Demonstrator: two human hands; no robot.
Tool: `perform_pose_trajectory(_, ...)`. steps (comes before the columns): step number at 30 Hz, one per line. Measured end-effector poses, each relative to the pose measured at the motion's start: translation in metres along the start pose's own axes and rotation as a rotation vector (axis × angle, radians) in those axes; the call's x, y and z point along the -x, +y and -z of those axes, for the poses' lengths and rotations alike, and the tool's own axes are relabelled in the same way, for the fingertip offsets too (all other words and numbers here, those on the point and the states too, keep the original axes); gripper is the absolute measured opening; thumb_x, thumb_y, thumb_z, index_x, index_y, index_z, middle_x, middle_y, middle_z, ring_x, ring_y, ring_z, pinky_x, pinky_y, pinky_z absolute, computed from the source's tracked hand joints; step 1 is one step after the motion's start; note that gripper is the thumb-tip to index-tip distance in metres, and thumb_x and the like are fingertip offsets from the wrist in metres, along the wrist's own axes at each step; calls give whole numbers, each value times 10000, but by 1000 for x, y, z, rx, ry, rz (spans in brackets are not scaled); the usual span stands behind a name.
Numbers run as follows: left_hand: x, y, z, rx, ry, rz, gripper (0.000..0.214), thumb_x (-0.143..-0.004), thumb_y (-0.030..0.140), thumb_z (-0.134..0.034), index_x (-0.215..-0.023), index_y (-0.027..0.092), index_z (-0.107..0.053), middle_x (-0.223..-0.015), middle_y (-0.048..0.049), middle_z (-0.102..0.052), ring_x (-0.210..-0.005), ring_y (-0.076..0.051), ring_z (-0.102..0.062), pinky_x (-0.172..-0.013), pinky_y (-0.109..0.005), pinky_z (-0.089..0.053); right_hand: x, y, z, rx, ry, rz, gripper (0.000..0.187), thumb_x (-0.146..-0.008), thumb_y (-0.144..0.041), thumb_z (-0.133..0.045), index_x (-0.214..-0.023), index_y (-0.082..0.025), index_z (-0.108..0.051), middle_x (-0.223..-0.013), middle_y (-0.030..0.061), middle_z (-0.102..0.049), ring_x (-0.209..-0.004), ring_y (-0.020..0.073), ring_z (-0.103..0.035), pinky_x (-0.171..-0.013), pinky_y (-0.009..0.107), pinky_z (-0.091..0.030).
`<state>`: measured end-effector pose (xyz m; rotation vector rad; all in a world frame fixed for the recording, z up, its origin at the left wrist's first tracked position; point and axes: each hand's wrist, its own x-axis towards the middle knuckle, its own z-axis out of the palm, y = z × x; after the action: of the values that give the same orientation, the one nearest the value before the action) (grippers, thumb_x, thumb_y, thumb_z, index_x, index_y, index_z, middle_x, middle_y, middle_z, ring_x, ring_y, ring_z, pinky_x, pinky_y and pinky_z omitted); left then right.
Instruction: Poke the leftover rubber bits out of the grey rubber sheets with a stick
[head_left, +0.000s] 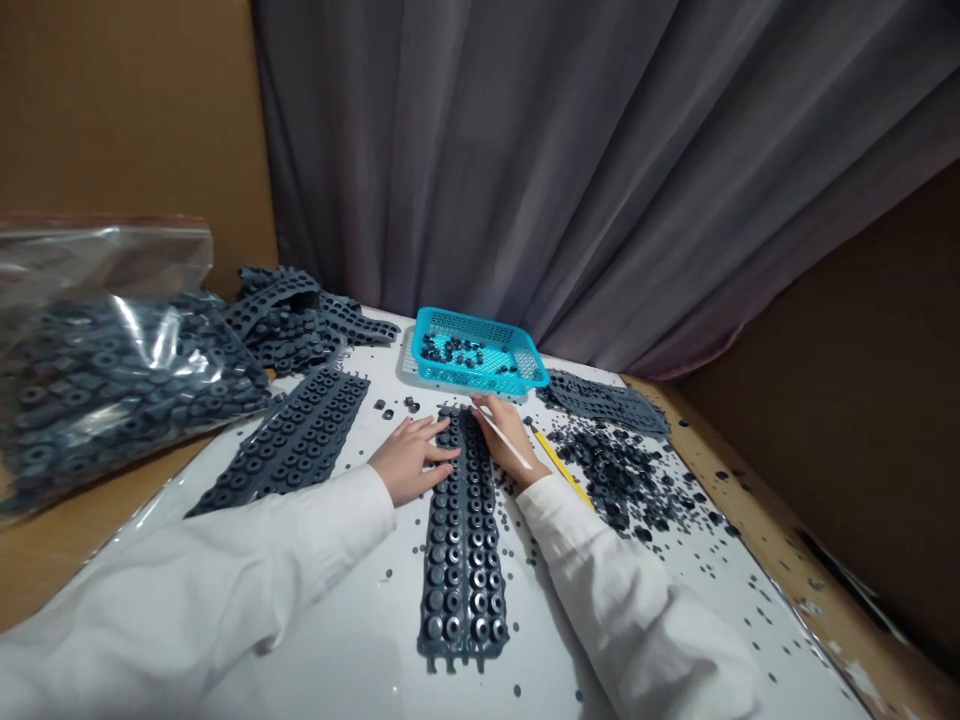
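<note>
The left hand point(411, 462) rests on a dark grey moulded rubber grommet strip point(461, 560), fingers spread apart beneath it. The right hand point(511, 438) closes on a thin white pick point(519, 456) beside the strip, which looks light and floppy, best taken by its long edge.

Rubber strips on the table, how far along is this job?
Some looks done: loose rubber pieces sit in the basket and in a heap. In hand: the left hand rests on a strip, and the right hand holds a white stick beside it. Left: the bag and the other strip hold many pieces.
</note>
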<state>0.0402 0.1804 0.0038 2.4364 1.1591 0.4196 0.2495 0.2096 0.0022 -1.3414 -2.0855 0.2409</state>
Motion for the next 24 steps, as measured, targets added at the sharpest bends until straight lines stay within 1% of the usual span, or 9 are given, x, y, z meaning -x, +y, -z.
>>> perform_pose_trajectory(2,0,0,0,1,6,-1,337,-874,375,-560,-1203,347,-626,-1478,-21,-375,-1371,-302,-306,-1122,-543,-188,1,0,3,-132,8,0,146,-926,-290,-473,-977,-196,-572,-1196,114,-639,-1113,233,-584,-952,403,-435)
perform_pose_trajectory(5,0,-1,-1,4,4,-3,336,-872,376,-563,-1200,343,-630,-1481,-29,-368,-1372,-302,-305,-1126,-536,-179,3,-4,4,-285,-58,10,140,-912,-320,-506,-972,-209,-569,-1230,96,-623,-1163,213,-566,-984,394,-426)
perform_pose_trajectory(9,-1,-1,0,14,1,0,342,-872,377,-560,-1207,344,-624,-1484,-27,-363,-1373,-298,-302,-1128,-533,-173,5,-6,1,-312,-121,-2,135,-903,-303,-522,-975,-202,-576,-1206,105,-639,-1137,216,-588,-974,399,-437)
perform_pose_trajectory(13,0,-1,0,18,8,4,340,-866,373,-565,-1199,349,-628,-1480,-13,-370,-1371,-300,-307,-1125,-541,-179,1,-1,-3,-241,-128,39,127,-911,-283,-511,-978,-202,-581,-1168,97,-660,-1092,213,-611,-951,393,-449)
perform_pose_trajectory(17,0,0,0,16,13,4,339,-864,369,-565,-1196,353,-630,-1478,-8,-372,-1370,-299,-309,-1125,-541,-181,-4,0,-2,-54,-147,93,119,-926,-256,-498,-997,-205,-578,-1130,83,-675,-1069,219,-610,-933,395,-432)
perform_pose_trajectory(21,0,1,0,12,5,10,340,-868,369,-560,-1198,334,-634,-1482,-35,-362,-1372,-304,-304,-1126,-535,-176,-7,-2,-4,134,-177,115,149,-949,-221,-452,-1043,-193,-564,-1100,98,-674,-1055,239,-601,-904,398,-403)
perform_pose_trajectory(24,0,0,0,24,16,6,333,-864,362,-567,-1188,340,-640,-1477,-23,-371,-1367,-306,-313,-1121,-543,-184,-8,-1,-7,190,-158,94,167,-954,-210,-432,-1055,-191,-564,-1051,103,-680,-1007,242,-606,-885,385,-394)
